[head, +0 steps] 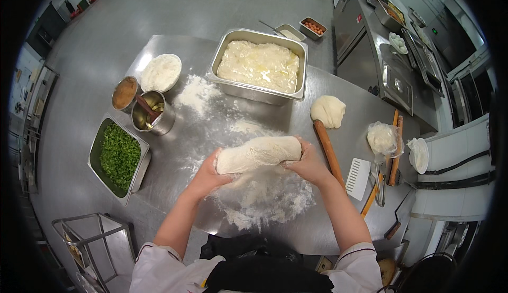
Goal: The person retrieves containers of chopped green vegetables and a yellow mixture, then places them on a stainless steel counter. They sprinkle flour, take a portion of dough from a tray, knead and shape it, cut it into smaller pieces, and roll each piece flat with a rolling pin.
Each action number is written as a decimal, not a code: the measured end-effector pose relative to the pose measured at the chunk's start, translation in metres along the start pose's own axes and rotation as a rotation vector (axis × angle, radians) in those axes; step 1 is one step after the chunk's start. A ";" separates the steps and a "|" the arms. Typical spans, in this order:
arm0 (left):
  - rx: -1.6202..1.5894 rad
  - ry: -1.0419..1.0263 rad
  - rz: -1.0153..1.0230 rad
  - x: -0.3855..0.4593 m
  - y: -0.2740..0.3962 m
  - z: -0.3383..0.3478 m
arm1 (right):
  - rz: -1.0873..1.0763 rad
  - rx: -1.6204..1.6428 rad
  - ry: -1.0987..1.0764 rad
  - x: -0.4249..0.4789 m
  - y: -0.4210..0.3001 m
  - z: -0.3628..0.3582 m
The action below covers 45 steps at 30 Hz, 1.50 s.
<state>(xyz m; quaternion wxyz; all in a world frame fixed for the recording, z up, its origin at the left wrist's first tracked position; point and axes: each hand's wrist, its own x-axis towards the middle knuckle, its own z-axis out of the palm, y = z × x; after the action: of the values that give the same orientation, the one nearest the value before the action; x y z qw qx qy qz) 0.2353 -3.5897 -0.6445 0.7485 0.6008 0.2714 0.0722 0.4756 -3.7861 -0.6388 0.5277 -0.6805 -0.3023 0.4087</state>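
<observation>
A thick, floured roll of dough [260,154] spans the space between my two hands over the steel table [190,134]. My left hand [208,174] grips its left end, and my right hand [307,160] grips the other end. Loose flour [262,205] is spread below and behind the dough. Farther back stands a deep steel pan [258,88] of wet, oily dough [260,65]. To the right of my right hand lie a round dough ball [328,111] and a wooden rolling pin [330,156], its upper end at the ball.
At left stand a bowl of flour [160,73], a tin of brown powder [125,92], a steel pot with a brush [154,112] and a pan of chopped greens [119,156]. At right lie a white slotted scraper [358,178], tongs [380,186] and bagged dough [383,138].
</observation>
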 end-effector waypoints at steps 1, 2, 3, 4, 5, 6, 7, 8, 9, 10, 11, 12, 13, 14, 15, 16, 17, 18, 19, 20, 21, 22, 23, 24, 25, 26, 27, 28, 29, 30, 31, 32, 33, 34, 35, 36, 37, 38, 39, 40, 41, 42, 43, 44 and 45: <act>0.073 0.011 0.084 -0.004 0.013 0.001 | -0.081 -0.030 0.028 -0.001 -0.012 0.003; 0.068 0.014 0.091 -0.005 0.013 0.001 | -0.160 -0.058 0.059 -0.002 -0.017 0.005; 0.064 0.017 0.098 -0.007 0.013 0.002 | -0.144 -0.143 0.078 -0.005 -0.017 0.006; 0.060 0.021 0.106 -0.009 0.012 0.003 | -0.128 -0.227 0.097 -0.010 -0.014 0.007; 0.203 0.032 0.153 -0.009 -0.001 0.002 | -0.114 -0.311 0.113 -0.015 -0.010 0.011; 0.346 0.046 0.199 -0.007 -0.026 0.002 | -0.110 -0.390 0.104 -0.020 -0.001 0.015; 0.486 0.051 0.241 -0.008 -0.049 0.005 | -0.097 -0.471 0.104 -0.028 0.019 0.018; 0.656 -0.012 0.111 -0.013 -0.065 0.012 | -0.080 -0.549 0.108 -0.037 0.041 0.022; 0.822 -0.072 -0.022 -0.021 -0.078 0.023 | -0.133 -0.658 0.051 -0.048 0.066 0.022; 0.981 -0.194 -0.096 -0.028 -0.087 0.035 | -0.184 -0.766 -0.008 -0.061 0.092 0.018; 1.138 -0.313 -0.180 -0.037 -0.097 0.045 | -0.239 -0.867 -0.077 -0.075 0.112 0.016; 1.092 -0.289 0.026 -0.051 -0.116 0.049 | -0.301 -0.889 -0.025 -0.089 0.122 0.016; 1.035 -0.263 0.230 -0.065 -0.137 0.054 | -0.361 -0.912 0.026 -0.104 0.129 0.015; 0.970 -0.236 0.429 -0.073 -0.150 0.057 | -0.418 -0.934 0.077 -0.118 0.135 0.015; 0.952 -0.206 0.437 -0.076 -0.146 0.060 | -0.385 -0.934 0.100 -0.130 0.144 0.015; 0.934 -0.176 0.445 -0.082 -0.142 0.063 | -0.352 -0.935 0.123 -0.140 0.153 0.015; 0.921 -0.149 0.458 -0.084 -0.139 0.065 | -0.320 -0.932 0.154 -0.145 0.159 0.015; 0.905 -0.069 0.468 -0.077 -0.147 0.060 | -0.326 -0.978 0.143 -0.143 0.148 0.026; 0.887 0.011 0.477 -0.065 -0.161 0.051 | -0.331 -1.024 0.132 -0.140 0.137 0.047; 0.871 0.088 0.489 -0.054 -0.167 0.044 | -0.338 -1.069 0.126 -0.135 0.129 0.065; 0.965 0.182 0.432 -0.042 -0.151 0.044 | -0.309 -1.073 0.071 -0.131 0.129 0.077; 1.058 0.276 0.374 -0.027 -0.135 0.045 | -0.279 -1.075 0.017 -0.128 0.130 0.087; 1.149 0.381 0.311 -0.019 -0.124 0.045 | -0.257 -1.076 -0.044 -0.125 0.132 0.093; 1.189 0.309 0.279 -0.018 -0.124 0.043 | -0.259 -1.148 -0.045 -0.129 0.142 0.091; 1.227 0.237 0.247 -0.017 -0.128 0.041 | -0.259 -1.220 -0.045 -0.141 0.162 0.085; 1.264 0.169 0.219 -0.014 -0.131 0.038 | -0.265 -1.296 -0.044 -0.152 0.175 0.078; 1.284 0.187 0.215 -0.018 -0.138 0.038 | -0.226 -1.299 -0.053 -0.167 0.178 0.072; 1.304 0.208 0.210 -0.024 -0.148 0.037 | -0.190 -1.302 -0.065 -0.184 0.174 0.065; 1.323 0.227 0.208 -0.025 -0.153 0.037 | -0.152 -1.306 -0.072 -0.192 0.167 0.061; 1.307 0.185 0.260 -0.022 -0.149 0.038 | -0.171 -1.296 -0.033 -0.192 0.155 0.062; 1.288 0.144 0.310 -0.017 -0.144 0.039 | -0.190 -1.287 0.004 -0.185 0.143 0.064; 1.273 0.106 0.365 -0.009 -0.138 0.040 | -0.214 -1.278 0.046 -0.173 0.133 0.067; 1.277 0.073 0.416 0.004 -0.135 0.044 | -0.242 -1.153 0.107 -0.150 0.133 0.073; 1.279 0.039 0.469 0.019 -0.133 0.051 | -0.269 -1.030 0.167 -0.119 0.138 0.082; 1.282 0.007 0.517 0.032 -0.131 0.053 | -0.296 -0.904 0.220 -0.090 0.141 0.087; 1.267 0.005 0.484 0.039 -0.127 0.051 | -0.247 -0.976 0.213 -0.064 0.142 0.085; 1.249 -0.005 0.450 0.044 -0.123 0.049 | -0.189 -1.048 0.209 -0.041 0.142 0.081; 1.234 -0.014 0.417 0.047 -0.119 0.045 | -0.132 -1.117 0.204 -0.024 0.140 0.078; 1.311 0.003 0.374 0.044 -0.124 0.038 | -0.107 -1.140 0.181 -0.018 0.139 0.070; 1.329 0.015 0.360 0.043 -0.129 0.032 | -0.083 -1.162 0.158 -0.016 0.140 0.056; 1.346 0.016 0.340 0.037 -0.132 0.028 | -0.046 -1.180 0.132 -0.019 0.143 0.052; 1.362 0.036 0.323 0.037 -0.132 0.025 | -0.027 -1.217 0.121 -0.019 0.136 0.052; 1.400 0.056 0.360 0.039 -0.133 0.026 | -0.008 -1.253 0.110 -0.022 0.127 0.053; 1.430 0.065 0.400 0.042 -0.131 0.033 | 0.025 -1.294 0.102 -0.026 0.122 0.052; 1.460 0.074 0.442 0.046 -0.130 0.038 | -0.039 -1.260 0.111 -0.022 0.128 0.054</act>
<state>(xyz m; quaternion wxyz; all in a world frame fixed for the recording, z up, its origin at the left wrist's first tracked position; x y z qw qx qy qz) 0.2647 -3.6367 -0.7762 0.1202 0.9806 0.1486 0.0425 0.4151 -3.8127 -0.7633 0.0479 -0.8751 -0.4696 0.1068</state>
